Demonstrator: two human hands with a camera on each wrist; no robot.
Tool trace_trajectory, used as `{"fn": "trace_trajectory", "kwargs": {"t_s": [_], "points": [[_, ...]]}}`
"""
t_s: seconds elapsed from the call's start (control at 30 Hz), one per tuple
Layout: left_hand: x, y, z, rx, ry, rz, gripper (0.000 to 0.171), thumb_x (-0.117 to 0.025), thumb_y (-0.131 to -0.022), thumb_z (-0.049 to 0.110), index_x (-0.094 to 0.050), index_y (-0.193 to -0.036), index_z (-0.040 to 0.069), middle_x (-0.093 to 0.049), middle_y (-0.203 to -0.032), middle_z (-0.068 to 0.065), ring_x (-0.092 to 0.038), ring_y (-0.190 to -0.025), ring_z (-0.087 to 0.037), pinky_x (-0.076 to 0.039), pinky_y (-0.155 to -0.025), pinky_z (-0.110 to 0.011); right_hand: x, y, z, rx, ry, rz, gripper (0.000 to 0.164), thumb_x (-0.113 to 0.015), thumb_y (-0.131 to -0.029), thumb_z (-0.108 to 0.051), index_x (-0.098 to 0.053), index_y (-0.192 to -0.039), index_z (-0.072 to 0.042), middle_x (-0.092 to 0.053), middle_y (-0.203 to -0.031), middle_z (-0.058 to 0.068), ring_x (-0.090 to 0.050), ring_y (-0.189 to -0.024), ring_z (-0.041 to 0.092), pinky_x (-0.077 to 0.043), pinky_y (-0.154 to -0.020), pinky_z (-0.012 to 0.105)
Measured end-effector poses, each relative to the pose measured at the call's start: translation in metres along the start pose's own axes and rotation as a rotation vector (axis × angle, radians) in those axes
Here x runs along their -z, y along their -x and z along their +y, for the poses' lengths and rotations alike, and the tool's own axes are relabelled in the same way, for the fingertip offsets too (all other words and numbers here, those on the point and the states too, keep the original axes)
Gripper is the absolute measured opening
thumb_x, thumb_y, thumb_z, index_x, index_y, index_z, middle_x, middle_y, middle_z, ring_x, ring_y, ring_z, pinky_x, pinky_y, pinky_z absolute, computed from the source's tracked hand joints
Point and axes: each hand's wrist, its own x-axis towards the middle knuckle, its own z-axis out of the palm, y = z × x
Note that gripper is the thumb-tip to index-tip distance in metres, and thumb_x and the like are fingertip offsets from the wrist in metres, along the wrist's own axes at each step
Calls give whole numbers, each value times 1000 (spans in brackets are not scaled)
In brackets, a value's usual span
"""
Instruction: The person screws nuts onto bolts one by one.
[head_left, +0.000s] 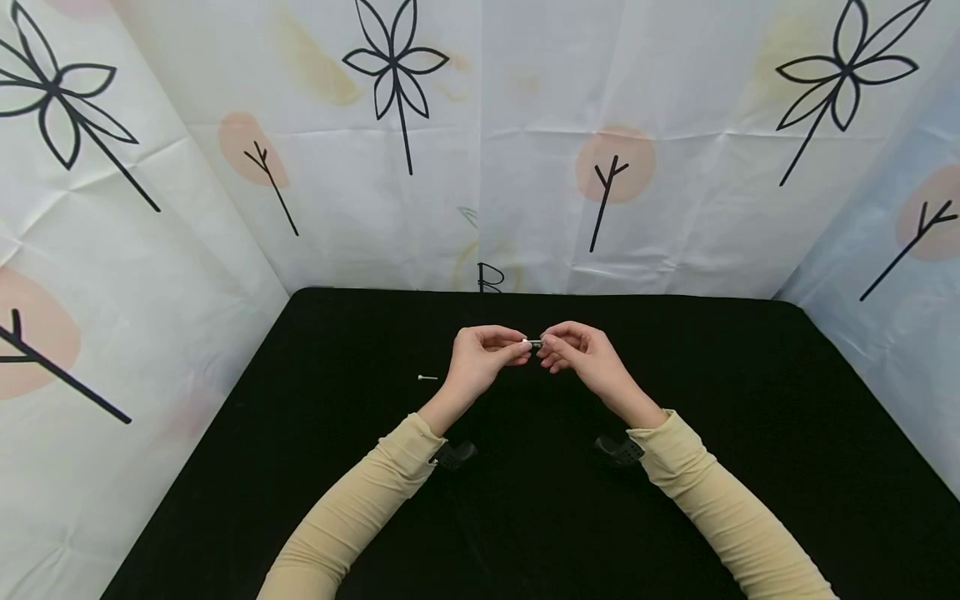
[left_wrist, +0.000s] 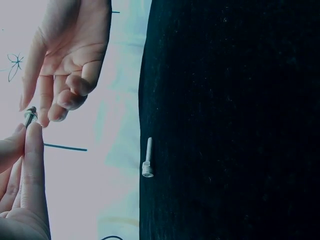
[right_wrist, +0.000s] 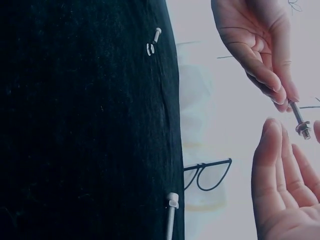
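My left hand point(head_left: 483, 358) pinches a metal bolt point(right_wrist: 297, 111) by one end between thumb and fingertips. A nut point(right_wrist: 303, 128) with a washer sits near the bolt's other end, with a little thread sticking out past it. My right hand point(right_wrist: 287, 185) is around that nut end, thumb tip on one side and fingers on the other, and gaps show between them and the nut. In the left wrist view, the right hand point(left_wrist: 70, 60) hangs above the nut with its outer fingers loosely bent. The left fingers hide the held end.
A loose bolt point(head_left: 427, 377) lies on the black-covered table point(head_left: 525, 517), left of the hands. In the right wrist view, another bolt point(right_wrist: 171, 210) with a collar by its head lies on the cloth, and small shiny ring-like pieces point(right_wrist: 150, 49) lie at the top. Patterned curtains surround the table.
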Motion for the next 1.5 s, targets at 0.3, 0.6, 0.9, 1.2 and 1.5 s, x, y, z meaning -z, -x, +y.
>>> {"fn": "trace_trajectory", "kwargs": {"t_s": [0.3, 0.6, 0.9, 1.2, 1.5], "points": [[1, 0, 2, -4, 2, 0, 18, -66, -88, -3, -65, -100, -16, -67, -95, -26, -68, -86, -36, -58, -79, -41, -1, 0, -4, 23, -2, -10, 26, -58, -97, -14, -60, -109, 9, -66, -98, 22, -67, -85, 24, -59, -75, 35], [2, -10, -24, -22, 17, 55, 15, -71, -85, 3, -69, -96, -8, -70, -90, -18, -71, -80, -25, -60, -75, -37, -2, 0, -1, 65, -89, -19, 34, -60, -95, -7, -49, -120, 14, -64, -101, 23, -67, -87, 25, -59, -78, 37], [5, -8, -22, -1, 20, 23, 20, -68, -88, 1, -66, -101, -13, -68, -96, -25, -69, -86, -33, -58, -78, -39, -4, -1, 2, 33, -60, -11, 34, -56, -98, -15, -52, -117, 13, -65, -99, 25, -68, -85, 24, -59, -76, 37], [2, 0, -2, -20, 23, 11, 16, -66, -88, -5, -65, -99, -16, -68, -93, -25, -69, -84, -33, -58, -78, -41, -4, -1, 2, 70, -87, -20, 26, -60, -96, -8, -55, -112, 12, -65, -100, 24, -67, -88, 28, -58, -79, 38], [4, -7, -15, -11, 26, -4, 19, -66, -88, -3, -64, -102, -15, -67, -97, -25, -68, -89, -35, -58, -79, -40, -2, 0, -2, 46, -72, -6, 27, -60, -96, -9, -56, -112, 12, -64, -100, 24, -67, -87, 23, -58, -80, 38]]}}
